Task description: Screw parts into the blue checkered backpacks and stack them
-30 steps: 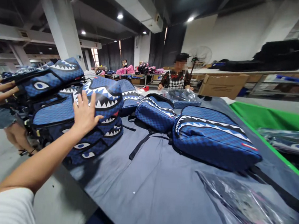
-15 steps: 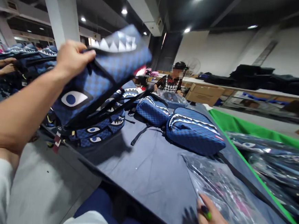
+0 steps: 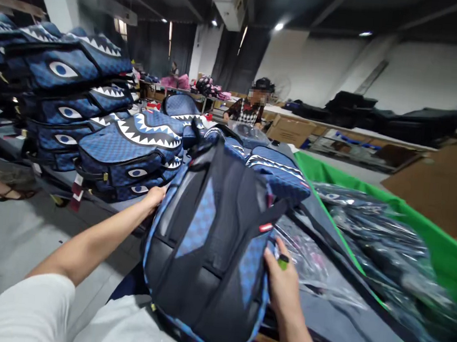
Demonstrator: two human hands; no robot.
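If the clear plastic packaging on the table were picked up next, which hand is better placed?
The right hand, probably: it is at the right edge of the nearest backpack, near the clear plastic packaging. The left hand is at the opposite edge, with that backpack in between.

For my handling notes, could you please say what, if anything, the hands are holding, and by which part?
The nearest backpack, by its opposite side edges: the left hand on one, the right hand on the other.

One head-worn view faces forward and down, close above the backpack
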